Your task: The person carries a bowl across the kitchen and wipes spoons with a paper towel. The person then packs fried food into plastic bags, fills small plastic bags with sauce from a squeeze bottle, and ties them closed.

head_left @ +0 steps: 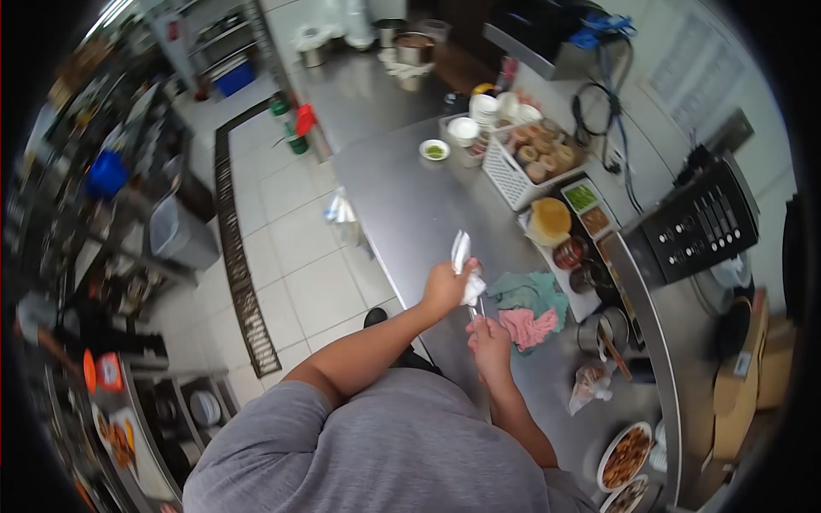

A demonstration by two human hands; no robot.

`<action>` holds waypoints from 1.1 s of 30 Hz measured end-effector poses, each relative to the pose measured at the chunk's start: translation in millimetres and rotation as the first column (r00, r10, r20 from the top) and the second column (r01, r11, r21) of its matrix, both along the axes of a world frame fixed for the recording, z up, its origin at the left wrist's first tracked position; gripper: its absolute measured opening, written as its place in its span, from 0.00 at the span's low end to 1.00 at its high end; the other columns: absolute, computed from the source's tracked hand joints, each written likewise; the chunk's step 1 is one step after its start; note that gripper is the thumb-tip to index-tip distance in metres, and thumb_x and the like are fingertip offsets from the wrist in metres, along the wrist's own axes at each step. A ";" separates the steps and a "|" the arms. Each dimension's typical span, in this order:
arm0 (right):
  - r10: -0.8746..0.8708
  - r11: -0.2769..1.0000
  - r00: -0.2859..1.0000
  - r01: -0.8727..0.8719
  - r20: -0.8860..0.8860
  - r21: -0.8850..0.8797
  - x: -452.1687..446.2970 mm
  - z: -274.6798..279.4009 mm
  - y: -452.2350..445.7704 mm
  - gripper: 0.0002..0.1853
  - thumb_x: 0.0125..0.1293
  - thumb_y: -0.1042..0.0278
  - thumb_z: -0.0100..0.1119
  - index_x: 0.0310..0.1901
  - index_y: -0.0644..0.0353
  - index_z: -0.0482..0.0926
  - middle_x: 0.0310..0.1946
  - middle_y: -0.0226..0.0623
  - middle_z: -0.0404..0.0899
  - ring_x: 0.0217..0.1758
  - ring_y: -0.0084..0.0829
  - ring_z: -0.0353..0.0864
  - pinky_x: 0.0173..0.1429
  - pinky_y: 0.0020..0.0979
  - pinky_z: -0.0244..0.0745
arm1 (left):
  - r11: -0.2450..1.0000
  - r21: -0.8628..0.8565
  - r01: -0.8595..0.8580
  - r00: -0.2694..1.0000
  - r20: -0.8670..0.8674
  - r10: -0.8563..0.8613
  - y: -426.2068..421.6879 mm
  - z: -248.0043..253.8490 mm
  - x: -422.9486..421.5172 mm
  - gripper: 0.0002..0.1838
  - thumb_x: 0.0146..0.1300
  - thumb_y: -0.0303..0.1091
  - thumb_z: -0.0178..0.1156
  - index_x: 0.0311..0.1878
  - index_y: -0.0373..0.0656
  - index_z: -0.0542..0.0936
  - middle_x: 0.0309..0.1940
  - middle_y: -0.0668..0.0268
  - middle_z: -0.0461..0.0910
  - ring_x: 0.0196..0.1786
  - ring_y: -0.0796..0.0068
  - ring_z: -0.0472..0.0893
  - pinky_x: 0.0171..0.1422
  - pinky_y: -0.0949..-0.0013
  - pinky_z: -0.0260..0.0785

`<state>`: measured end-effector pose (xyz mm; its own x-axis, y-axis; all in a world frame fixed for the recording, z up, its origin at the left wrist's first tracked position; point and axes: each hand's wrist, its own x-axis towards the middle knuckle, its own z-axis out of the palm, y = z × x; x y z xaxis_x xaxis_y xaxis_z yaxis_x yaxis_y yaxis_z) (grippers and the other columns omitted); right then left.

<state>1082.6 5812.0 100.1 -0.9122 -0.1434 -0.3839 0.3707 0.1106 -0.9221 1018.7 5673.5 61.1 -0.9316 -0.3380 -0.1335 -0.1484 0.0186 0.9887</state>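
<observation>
My left hand (446, 287) is closed around a crumpled white napkin (462, 250), whose ends stick out above and below the fingers. Close by, my right hand (491, 344) grips a thin shiny metal utensil (479, 306); its kind cannot be made out. The utensil's upper end lies near the napkin, and both hands are above the steel counter (389, 205). Just right of them, a green cloth (532, 295) and a pink cloth (528, 327) lie bunched together on the counter.
A white basket (510, 178) of jars, a small bowl of chopped greens (434, 150) and a yellow-topped tub (548, 221) stand farther back. To the right are a plastic bag (590, 386) and a dish of food (625, 456). A grey bin (182, 233) and another person (53, 329) are left.
</observation>
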 end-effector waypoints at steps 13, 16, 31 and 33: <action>-0.384 0.896 0.915 0.401 -0.123 0.190 -79.4 -1.2 -96.1 0.18 0.70 0.60 0.49 0.28 0.65 0.76 0.15 0.32 0.70 0.18 0.21 0.67 0.24 0.26 0.62 | 0.498 0.754 0.428 0.734 0.032 -0.678 -83.3 33.9 -99.0 0.23 0.71 0.38 0.49 0.65 0.38 0.63 0.51 0.56 0.77 0.49 0.66 0.80 0.52 0.66 0.74; -0.373 0.904 0.926 0.377 -0.060 0.203 -89.3 10.2 -113.1 0.18 0.70 0.60 0.49 0.28 0.65 0.76 0.16 0.29 0.68 0.18 0.19 0.65 0.24 0.25 0.60 | 0.674 0.492 0.551 0.804 -0.097 -0.587 -94.2 7.0 -141.8 0.24 0.72 0.40 0.48 0.66 0.40 0.61 0.45 0.61 0.78 0.44 0.69 0.80 0.46 0.70 0.73; -0.252 0.878 0.967 0.213 0.035 0.428 -133.4 23.8 -123.0 0.20 0.68 0.57 0.46 0.26 0.65 0.76 0.20 0.47 0.74 0.27 0.46 0.75 0.38 0.40 0.68 | 0.454 -0.709 0.540 0.567 -0.092 -0.819 -104.8 -19.8 -227.0 0.15 0.57 0.33 0.59 0.46 0.36 0.75 0.26 0.51 0.80 0.29 0.49 0.81 0.35 0.53 0.73; -0.209 0.849 0.977 0.199 -0.035 0.490 -128.8 20.7 -120.1 0.19 0.68 0.58 0.47 0.26 0.65 0.77 0.20 0.46 0.74 0.27 0.44 0.75 0.37 0.39 0.69 | 0.319 -0.830 0.457 0.530 -0.034 -0.847 -110.9 -29.1 -238.2 0.14 0.59 0.32 0.56 0.47 0.36 0.75 0.25 0.52 0.81 0.28 0.52 0.81 0.33 0.55 0.74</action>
